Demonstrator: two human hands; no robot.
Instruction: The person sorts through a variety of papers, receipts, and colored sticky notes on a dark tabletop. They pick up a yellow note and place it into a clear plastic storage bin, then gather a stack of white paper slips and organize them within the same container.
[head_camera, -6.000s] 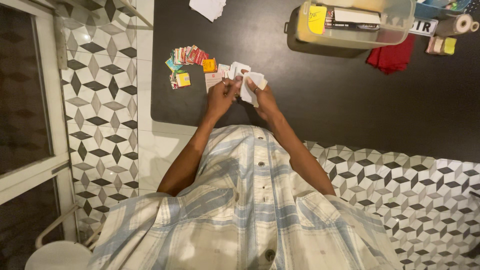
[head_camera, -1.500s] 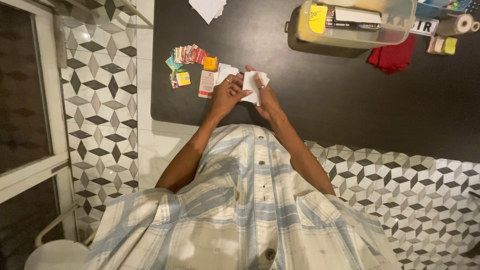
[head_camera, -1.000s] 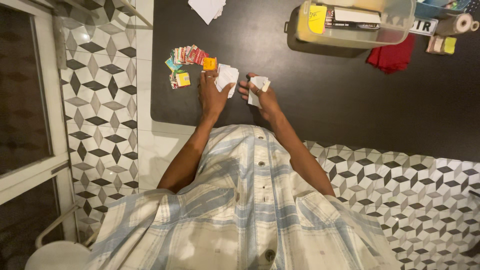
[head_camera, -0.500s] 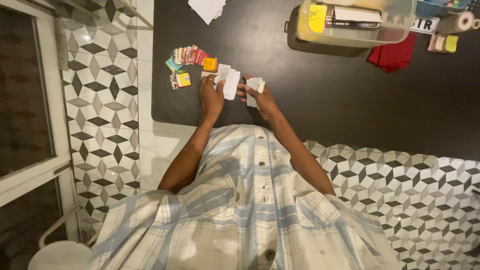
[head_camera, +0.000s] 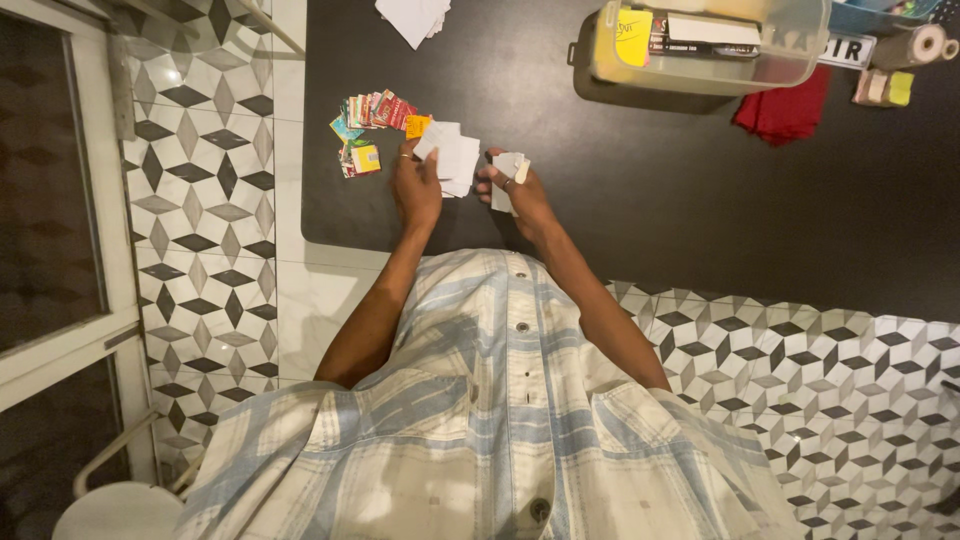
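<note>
Cards (head_camera: 452, 155) pinched in the left hand (head_camera: 415, 185) look thin, light and bendy, best held by the edges, while the right hand (head_camera: 520, 190) grips a small stack (head_camera: 507, 170), both low over the dark table (head_camera: 650, 190) near its left end.

Black table (head_camera: 640, 200); cards (head_camera: 372, 112), tub (head_camera: 710, 60)

colourful small packets (head_camera: 368, 112) fanned on black table (head_camera: 620, 190), far-left | yellow-orange sachet (head_camera: 417, 125) beside | yellow sticky label (head_camera: 633, 38) on clear tub (head_camera: 712, 45) | white sign plate (head_camera: 846, 52) right of tub
</note>
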